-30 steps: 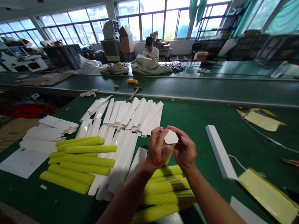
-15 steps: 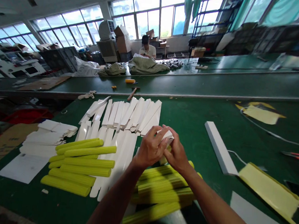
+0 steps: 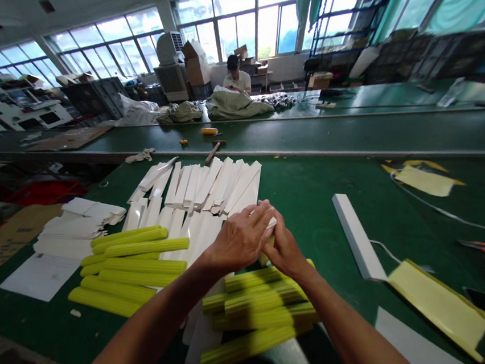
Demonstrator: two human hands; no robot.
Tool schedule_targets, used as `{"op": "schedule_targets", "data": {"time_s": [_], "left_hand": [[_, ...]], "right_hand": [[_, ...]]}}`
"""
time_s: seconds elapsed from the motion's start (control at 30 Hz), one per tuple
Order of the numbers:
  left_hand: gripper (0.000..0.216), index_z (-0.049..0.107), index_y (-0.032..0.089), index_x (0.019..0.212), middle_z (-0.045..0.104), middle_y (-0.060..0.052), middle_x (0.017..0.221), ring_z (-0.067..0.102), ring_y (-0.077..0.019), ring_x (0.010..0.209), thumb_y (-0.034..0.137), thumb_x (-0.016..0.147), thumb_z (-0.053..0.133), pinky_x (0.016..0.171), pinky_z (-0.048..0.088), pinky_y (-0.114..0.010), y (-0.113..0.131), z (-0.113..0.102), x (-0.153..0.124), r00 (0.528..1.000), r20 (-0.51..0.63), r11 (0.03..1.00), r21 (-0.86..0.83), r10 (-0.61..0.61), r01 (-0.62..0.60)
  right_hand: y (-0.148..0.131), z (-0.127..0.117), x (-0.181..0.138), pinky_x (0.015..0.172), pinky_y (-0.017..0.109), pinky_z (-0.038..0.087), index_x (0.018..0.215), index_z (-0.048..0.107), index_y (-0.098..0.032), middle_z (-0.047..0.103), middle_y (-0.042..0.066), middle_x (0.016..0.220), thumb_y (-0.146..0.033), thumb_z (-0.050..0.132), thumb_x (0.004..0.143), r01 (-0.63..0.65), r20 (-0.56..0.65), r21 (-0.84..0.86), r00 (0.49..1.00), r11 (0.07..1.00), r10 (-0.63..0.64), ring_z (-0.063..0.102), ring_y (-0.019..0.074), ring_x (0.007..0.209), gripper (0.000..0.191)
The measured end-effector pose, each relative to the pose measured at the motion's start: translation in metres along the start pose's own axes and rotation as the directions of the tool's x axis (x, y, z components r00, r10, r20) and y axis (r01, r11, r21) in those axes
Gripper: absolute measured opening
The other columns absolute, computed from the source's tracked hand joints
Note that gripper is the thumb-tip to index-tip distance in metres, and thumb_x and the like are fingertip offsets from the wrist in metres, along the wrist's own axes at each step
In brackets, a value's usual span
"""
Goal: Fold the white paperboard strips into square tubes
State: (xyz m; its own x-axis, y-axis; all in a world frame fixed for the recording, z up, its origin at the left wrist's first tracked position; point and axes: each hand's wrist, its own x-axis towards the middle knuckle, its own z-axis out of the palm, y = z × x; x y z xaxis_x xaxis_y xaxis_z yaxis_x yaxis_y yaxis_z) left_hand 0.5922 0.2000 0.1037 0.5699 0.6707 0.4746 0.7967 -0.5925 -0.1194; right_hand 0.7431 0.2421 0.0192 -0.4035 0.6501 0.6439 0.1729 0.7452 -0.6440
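Note:
My left hand (image 3: 244, 233) lies over the top of a white paper box (image 3: 271, 224), its fingers together and bent across the box's end. My right hand (image 3: 284, 243) wraps the box from the right side. Most of the box is hidden by my fingers; a white edge shows between the two hands. Something pale yellowish appears just below them, too covered to make out. Under my wrists lies a pile of yellow-green ribbed sticks (image 3: 262, 312). More yellow-green sticks (image 3: 144, 264) rest to the left of my left forearm.
Flat white boxes (image 3: 212, 185) lie beyond the sticks, with white card sheets (image 3: 76, 220) at left. A closed white box (image 3: 358, 236) and a yellow sheet (image 3: 438, 307) are at right. A hammer (image 3: 213, 152) lies farther back. A person (image 3: 237, 80) sits at the far table.
My left hand has turned flatter over the box's end, covering most of the white that showed between my fingers. Its forearm has swung left. My right hand has barely moved.

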Motion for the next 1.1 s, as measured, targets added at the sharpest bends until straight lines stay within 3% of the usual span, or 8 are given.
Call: {"op": "schedule_targets", "data": {"time_s": [0.17,0.4,0.6,0.8,0.93,1.1], "left_hand": [[0.045,0.047,0.0,0.138,0.054,-0.027,0.141,0.056,-0.032,0.129,0.021,0.1,0.035,0.1,0.053,-0.046,0.0,0.012,-0.003,0.999,-0.042,0.995,0.097,0.013,-0.009],[0.046,0.046,0.005,0.141,0.051,-0.023,0.146,0.048,-0.0339,0.137,0.02,0.098,0.039,0.104,0.05,-0.051,0.005,0.02,-0.004,0.999,-0.051,0.988,0.152,-0.019,0.027],[0.048,0.046,0.008,0.144,0.051,-0.021,0.146,0.05,-0.0339,0.135,0.018,0.097,0.041,0.105,0.049,-0.05,0.001,0.024,0.0,0.997,-0.072,0.995,0.097,-0.024,0.031],[0.044,0.054,0.008,0.138,0.054,-0.022,0.143,0.049,-0.0339,0.135,0.015,0.095,0.045,0.109,0.047,-0.049,0.005,0.039,0.0,0.973,-0.221,0.997,0.019,-0.065,0.071],[0.042,0.055,0.009,0.136,0.058,-0.021,0.139,0.049,-0.031,0.136,0.013,0.095,0.045,0.109,0.046,-0.05,0.009,0.048,0.0,0.94,-0.333,0.996,-0.051,-0.08,0.067],[0.043,0.055,0.011,0.136,0.061,-0.02,0.136,0.051,-0.0315,0.134,0.011,0.093,0.052,0.107,0.047,-0.051,0.016,0.054,0.002,0.903,-0.427,0.997,-0.069,-0.053,0.026]], "right_hand": [[0.004,-0.002,0.004,0.116,0.05,0.036,0.157,0.008,-0.021,0.035,0.019,0.158,-0.025,0.058,0.09,0.038,0.033,0.038,0.999,0.999,-0.039,0.037,0.0284,0.144,0.083],[0.007,-0.009,0.007,0.119,0.048,0.034,0.158,0.011,-0.02,0.032,0.017,0.16,-0.029,0.059,0.091,0.032,0.073,0.111,0.996,0.993,-0.04,0.034,0.0271,0.146,0.082],[0.013,-0.012,0.015,0.119,0.046,0.033,0.157,0.014,-0.017,0.032,0.016,0.16,-0.035,0.059,0.091,0.035,0.114,0.131,0.992,0.991,-0.05,0.032,0.0273,0.147,0.082],[0.01,-0.01,0.02,0.122,0.045,0.029,0.155,0.016,-0.015,0.034,0.017,0.158,-0.034,0.058,0.092,0.058,0.091,0.187,0.993,0.981,-0.076,0.031,0.0258,0.147,0.078],[0.01,-0.009,0.017,0.12,0.043,0.033,0.154,0.016,-0.014,0.036,0.017,0.157,-0.036,0.058,0.09,0.032,0.086,0.198,0.995,0.98,-0.05,0.034,0.028,0.146,0.079],[0.01,-0.006,0.013,0.121,0.042,0.031,0.154,0.011,-0.014,0.034,0.017,0.157,-0.021,0.055,0.086,0.026,0.087,0.129,0.995,0.991,-0.038,0.033,0.0254,0.147,0.082]]}}
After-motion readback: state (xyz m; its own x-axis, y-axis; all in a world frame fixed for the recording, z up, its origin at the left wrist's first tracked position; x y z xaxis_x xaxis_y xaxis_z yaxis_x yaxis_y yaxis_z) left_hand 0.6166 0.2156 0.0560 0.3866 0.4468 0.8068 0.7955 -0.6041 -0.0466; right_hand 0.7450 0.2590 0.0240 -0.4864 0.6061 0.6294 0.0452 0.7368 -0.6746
